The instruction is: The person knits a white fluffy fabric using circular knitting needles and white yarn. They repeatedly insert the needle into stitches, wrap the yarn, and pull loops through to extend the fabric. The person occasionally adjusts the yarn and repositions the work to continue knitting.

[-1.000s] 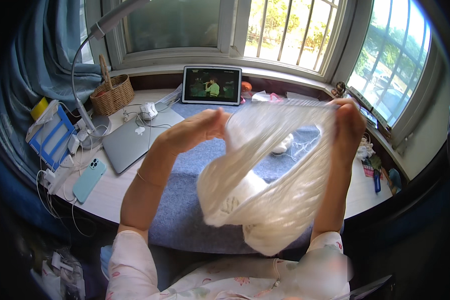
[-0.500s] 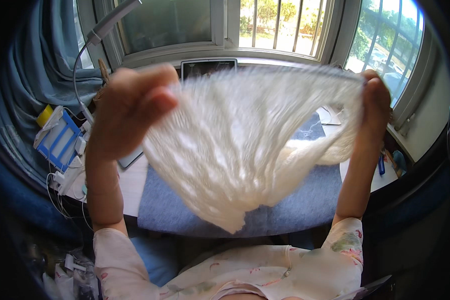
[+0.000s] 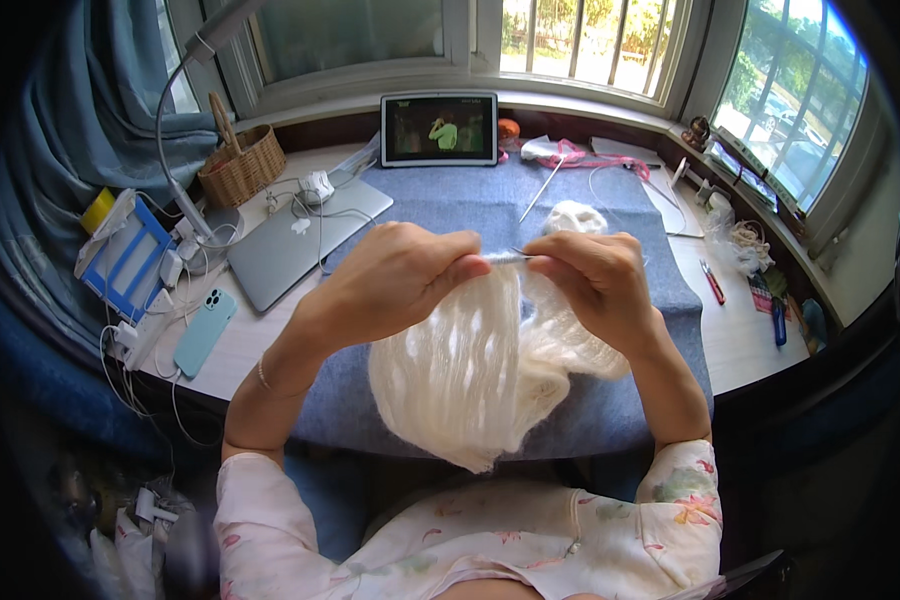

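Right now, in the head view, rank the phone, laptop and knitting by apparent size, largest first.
1. Knitting, probably helped by being nearer the camera
2. Laptop
3. Phone

Fuzzy yarn is seen in the knitting [image 3: 445,365], matt cloth in the mat [image 3: 440,200], smooth metal in the laptop [image 3: 275,262].

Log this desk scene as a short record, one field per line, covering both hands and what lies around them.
Left hand: pinching the top edge of the cream knitted fabric
Right hand: pinching the same edge, close beside the left
Fabric: hanging in loose folds below the hands
Beyond the right hand: white yarn ball on the blue cloth
Back: tablet, upright, screen lit
Left side: closed silver laptop, teal phone, wicker basket
Right side: blue-handled tool
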Action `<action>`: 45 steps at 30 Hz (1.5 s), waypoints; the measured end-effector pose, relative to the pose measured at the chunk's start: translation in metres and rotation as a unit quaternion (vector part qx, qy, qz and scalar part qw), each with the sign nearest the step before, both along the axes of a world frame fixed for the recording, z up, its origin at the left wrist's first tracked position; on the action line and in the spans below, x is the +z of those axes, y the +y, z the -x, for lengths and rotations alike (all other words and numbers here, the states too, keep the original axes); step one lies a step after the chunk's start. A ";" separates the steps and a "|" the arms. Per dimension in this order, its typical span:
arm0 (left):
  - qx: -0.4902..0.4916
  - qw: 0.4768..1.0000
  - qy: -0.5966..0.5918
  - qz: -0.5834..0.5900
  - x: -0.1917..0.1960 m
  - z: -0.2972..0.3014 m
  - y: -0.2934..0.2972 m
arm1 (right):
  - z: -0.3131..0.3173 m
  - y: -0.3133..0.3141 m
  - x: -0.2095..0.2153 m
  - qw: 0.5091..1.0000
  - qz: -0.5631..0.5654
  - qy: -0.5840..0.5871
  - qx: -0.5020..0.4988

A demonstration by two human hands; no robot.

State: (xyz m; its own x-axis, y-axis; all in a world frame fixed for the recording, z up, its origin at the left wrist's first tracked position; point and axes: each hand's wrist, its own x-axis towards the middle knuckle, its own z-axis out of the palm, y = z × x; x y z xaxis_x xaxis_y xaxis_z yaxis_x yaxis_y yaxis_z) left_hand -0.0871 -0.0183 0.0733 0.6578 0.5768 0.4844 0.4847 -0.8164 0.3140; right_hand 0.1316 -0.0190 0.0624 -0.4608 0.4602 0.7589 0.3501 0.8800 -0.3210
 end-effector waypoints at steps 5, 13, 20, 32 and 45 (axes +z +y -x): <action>0.102 0.995 -0.016 0.011 -0.036 -0.019 0.023 | 0.008 0.030 -0.033 0.997 0.063 -0.010 -0.037; 0.157 0.899 -0.391 0.122 -0.138 0.020 0.097 | -0.022 0.075 -0.119 0.943 0.296 0.154 -0.003; 0.136 0.982 0.029 0.125 -0.188 0.075 0.142 | -0.012 0.120 -0.151 0.840 0.482 0.239 0.067; 0.119 0.950 -0.138 0.252 -0.187 0.099 0.174 | 0.002 0.148 -0.150 0.838 0.490 0.212 0.113; 0.115 0.991 0.055 0.030 -0.059 -0.017 0.093 | 0.017 0.111 -0.118 0.914 0.363 0.179 0.023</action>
State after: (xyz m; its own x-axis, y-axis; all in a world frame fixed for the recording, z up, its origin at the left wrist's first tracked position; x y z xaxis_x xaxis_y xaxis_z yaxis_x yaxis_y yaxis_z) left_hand -0.0699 0.0745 0.0141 0.5514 0.7436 0.3782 0.6903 -0.6612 0.2938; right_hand 0.1142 0.0917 -0.0553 -0.2750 0.8887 0.3670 0.0760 0.4006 -0.9131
